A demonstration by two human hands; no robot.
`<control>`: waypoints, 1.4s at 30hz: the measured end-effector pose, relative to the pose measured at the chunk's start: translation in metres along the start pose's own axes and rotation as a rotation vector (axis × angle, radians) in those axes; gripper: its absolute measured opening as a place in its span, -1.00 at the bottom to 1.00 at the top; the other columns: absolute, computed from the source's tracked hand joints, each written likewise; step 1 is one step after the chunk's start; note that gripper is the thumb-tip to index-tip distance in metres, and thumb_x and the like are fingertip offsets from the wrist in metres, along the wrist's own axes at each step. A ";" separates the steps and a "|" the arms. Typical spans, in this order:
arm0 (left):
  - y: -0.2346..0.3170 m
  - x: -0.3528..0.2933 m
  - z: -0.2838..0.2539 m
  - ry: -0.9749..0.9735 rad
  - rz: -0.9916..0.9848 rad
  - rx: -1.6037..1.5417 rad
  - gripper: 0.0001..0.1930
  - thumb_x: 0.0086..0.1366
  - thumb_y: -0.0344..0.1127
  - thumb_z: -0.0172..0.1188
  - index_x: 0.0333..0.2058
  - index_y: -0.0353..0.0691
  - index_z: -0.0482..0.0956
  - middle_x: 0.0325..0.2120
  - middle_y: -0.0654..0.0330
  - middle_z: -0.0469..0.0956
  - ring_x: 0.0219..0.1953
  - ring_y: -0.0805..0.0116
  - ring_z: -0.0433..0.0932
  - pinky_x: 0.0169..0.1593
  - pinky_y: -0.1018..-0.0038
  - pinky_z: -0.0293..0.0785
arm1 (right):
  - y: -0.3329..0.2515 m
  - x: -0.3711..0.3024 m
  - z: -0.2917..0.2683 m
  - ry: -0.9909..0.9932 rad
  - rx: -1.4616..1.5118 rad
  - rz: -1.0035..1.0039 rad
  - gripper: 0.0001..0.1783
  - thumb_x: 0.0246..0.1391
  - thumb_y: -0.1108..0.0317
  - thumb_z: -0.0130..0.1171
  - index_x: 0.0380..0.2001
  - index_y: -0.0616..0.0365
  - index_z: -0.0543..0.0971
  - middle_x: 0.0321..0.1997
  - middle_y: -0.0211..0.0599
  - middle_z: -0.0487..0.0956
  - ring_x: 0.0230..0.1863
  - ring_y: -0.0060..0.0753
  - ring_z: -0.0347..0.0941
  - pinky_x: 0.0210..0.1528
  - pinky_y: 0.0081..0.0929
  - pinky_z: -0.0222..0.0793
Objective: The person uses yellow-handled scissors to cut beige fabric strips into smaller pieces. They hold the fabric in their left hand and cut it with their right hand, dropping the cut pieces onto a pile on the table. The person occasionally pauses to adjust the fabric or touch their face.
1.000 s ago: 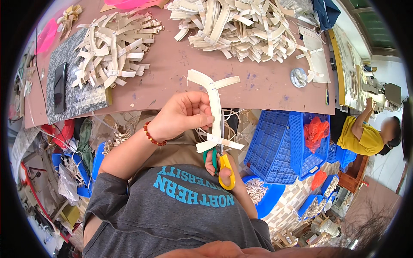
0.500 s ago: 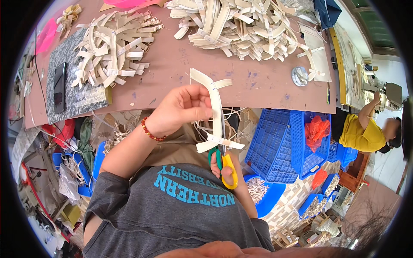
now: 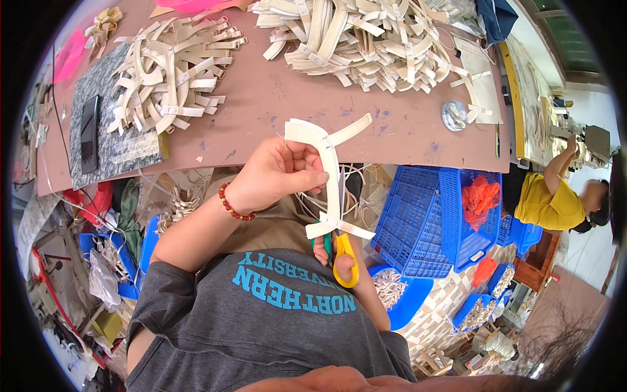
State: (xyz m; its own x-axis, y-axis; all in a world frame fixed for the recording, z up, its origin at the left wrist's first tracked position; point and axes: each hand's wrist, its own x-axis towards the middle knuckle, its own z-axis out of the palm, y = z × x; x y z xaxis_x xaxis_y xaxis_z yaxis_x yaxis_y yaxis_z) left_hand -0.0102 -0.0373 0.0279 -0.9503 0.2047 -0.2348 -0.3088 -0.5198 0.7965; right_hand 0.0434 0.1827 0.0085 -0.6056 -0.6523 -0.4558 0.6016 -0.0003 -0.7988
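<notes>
My left hand (image 3: 287, 171) pinches a cream fabric strap (image 3: 332, 189) between thumb and fingers, just past the table's near edge. The strap is curved and stitched, with a short side strip near its top and a crosswise strip at its lower end. In my right hand (image 3: 320, 253), below the strap, is a pair of scissors (image 3: 349, 251) with one yellow and one green handle. My thumb sits in the yellow loop. The scissor blades point away from me, partly hidden behind the strap, so whether they touch it is unclear.
On the brown table (image 3: 255, 117) lie a large pile of similar straps (image 3: 366, 49) and a smaller pile (image 3: 170, 72), beside a phone (image 3: 90, 134) on a stone slab. A small round container (image 3: 454, 115) stands right. Blue crates (image 3: 411, 222) are below; a person in yellow (image 3: 552, 202) works far right.
The strap and my left hand have shifted slightly right, and the strap's top has come lower. Its upper side strip now angles up and right. The scissors stay in my right hand.
</notes>
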 end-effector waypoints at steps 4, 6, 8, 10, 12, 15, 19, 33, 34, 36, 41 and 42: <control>-0.002 0.001 -0.003 -0.012 -0.011 -0.010 -0.84 0.11 -0.56 0.20 -0.29 -0.28 0.51 -0.44 0.28 0.53 -0.40 0.55 0.52 -0.30 0.63 0.48 | 0.001 -0.003 0.000 0.040 0.047 0.018 0.06 -0.50 -0.55 0.14 -0.15 0.20 0.32 -0.43 -0.52 0.30 -0.51 -0.73 0.17 -0.54 -0.77 0.07; -0.001 0.000 -0.002 -0.010 -0.014 -0.010 -0.84 0.11 -0.56 0.19 -0.30 -0.28 0.51 -0.44 0.28 0.53 -0.41 0.55 0.52 -0.31 0.63 0.48 | 0.006 -0.006 -0.003 0.065 0.098 0.024 0.00 -0.49 -0.49 0.21 -0.18 0.20 0.36 -0.42 -0.52 0.33 -0.50 -0.73 0.22 -0.53 -0.77 0.10; -0.002 0.000 -0.002 -0.017 -0.010 -0.009 -0.85 0.12 -0.55 0.18 -0.29 -0.31 0.51 -0.45 0.29 0.53 -0.42 0.58 0.51 -0.29 0.64 0.48 | 0.005 -0.007 -0.004 0.080 0.126 0.017 -0.10 -0.43 -0.40 0.27 -0.23 0.20 0.40 -0.42 -0.52 0.37 -0.49 -0.73 0.26 -0.53 -0.78 0.14; -0.002 0.000 -0.003 -0.019 -0.013 -0.011 -0.85 0.12 -0.55 0.18 -0.30 -0.31 0.51 -0.45 0.28 0.53 -0.43 0.58 0.50 -0.29 0.63 0.48 | 0.005 -0.010 -0.007 0.091 0.117 0.017 -0.20 -0.36 -0.32 0.30 -0.27 0.19 0.43 -0.43 -0.53 0.40 -0.50 -0.73 0.28 -0.53 -0.78 0.16; -0.002 0.000 -0.003 -0.014 -0.019 -0.013 -0.85 0.11 -0.56 0.19 -0.31 -0.28 0.51 -0.44 0.27 0.53 -0.42 0.54 0.52 -0.30 0.61 0.48 | 0.009 -0.011 -0.012 0.095 0.070 0.022 -0.29 -0.28 -0.25 0.31 -0.29 0.19 0.45 -0.44 -0.54 0.41 -0.52 -0.74 0.29 -0.54 -0.78 0.17; -0.005 0.001 -0.008 -0.042 0.038 0.008 -0.83 0.14 -0.54 0.17 -0.26 -0.32 0.50 -0.41 0.28 0.53 -0.38 0.57 0.52 -0.27 0.63 0.49 | 0.009 -0.009 -0.014 0.070 0.093 -0.009 -0.38 -0.19 -0.18 0.30 -0.34 0.18 0.45 -0.46 -0.55 0.40 -0.54 -0.75 0.27 -0.56 -0.78 0.16; 0.003 0.004 -0.004 0.058 0.070 -0.080 -0.83 0.16 -0.51 0.17 -0.24 -0.32 0.48 -0.38 0.25 0.52 -0.35 0.52 0.53 -0.26 0.60 0.50 | 0.011 -0.007 -0.015 0.045 0.041 -0.024 -0.41 -0.16 -0.16 0.29 -0.38 0.19 0.44 -0.50 -0.54 0.37 -0.54 -0.76 0.25 -0.57 -0.79 0.13; -0.006 0.007 -0.003 0.156 0.122 -0.147 -0.83 0.18 -0.52 0.11 -0.22 -0.32 0.46 -0.36 0.20 0.54 -0.35 0.50 0.53 -0.27 0.57 0.51 | 0.016 0.002 -0.009 -0.017 -0.068 -0.181 -0.40 0.02 -0.16 0.11 -0.28 0.24 0.36 -0.56 -0.57 0.29 -0.54 -0.77 0.15 -0.52 -0.80 0.07; -0.007 0.006 -0.003 0.151 0.115 -0.134 -0.83 0.18 -0.52 0.12 -0.22 -0.32 0.46 -0.36 0.20 0.54 -0.35 0.49 0.53 -0.27 0.57 0.51 | 0.014 0.002 -0.009 -0.026 -0.056 -0.177 -0.40 0.02 -0.18 0.11 -0.28 0.23 0.36 -0.56 -0.57 0.29 -0.55 -0.77 0.15 -0.53 -0.80 0.06; -0.008 0.005 -0.003 0.142 0.098 -0.110 -0.83 0.18 -0.53 0.12 -0.22 -0.32 0.47 -0.36 0.19 0.55 -0.35 0.49 0.53 -0.27 0.57 0.51 | 0.008 0.003 -0.005 -0.043 -0.029 -0.166 -0.38 0.01 -0.20 0.09 -0.29 0.23 0.36 -0.57 -0.57 0.29 -0.57 -0.77 0.15 -0.55 -0.79 0.05; -0.010 0.002 -0.004 0.072 0.099 -0.099 -0.82 0.18 -0.52 0.13 -0.21 -0.33 0.47 -0.36 0.18 0.55 -0.35 0.49 0.53 -0.27 0.57 0.52 | 0.004 0.002 0.000 0.022 0.062 -0.087 -0.18 -0.20 -0.42 0.09 -0.30 0.23 0.37 -0.59 -0.54 0.29 -0.59 -0.75 0.17 -0.59 -0.77 0.05; -0.011 0.002 -0.003 0.070 0.089 -0.089 -0.82 0.18 -0.52 0.13 -0.21 -0.33 0.47 -0.36 0.18 0.55 -0.36 0.49 0.54 -0.27 0.57 0.52 | 0.005 0.002 0.000 0.014 0.038 -0.109 -0.14 -0.25 -0.46 0.09 -0.30 0.23 0.37 -0.59 -0.53 0.29 -0.60 -0.74 0.18 -0.60 -0.77 0.05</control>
State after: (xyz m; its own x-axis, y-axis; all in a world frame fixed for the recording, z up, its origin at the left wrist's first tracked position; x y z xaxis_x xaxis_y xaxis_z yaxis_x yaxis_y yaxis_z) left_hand -0.0091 -0.0338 0.0169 -0.9736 0.0981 -0.2061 -0.2228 -0.6058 0.7638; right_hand 0.0450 0.1811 0.0034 -0.6758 -0.6359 -0.3726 0.5506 -0.0996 -0.8288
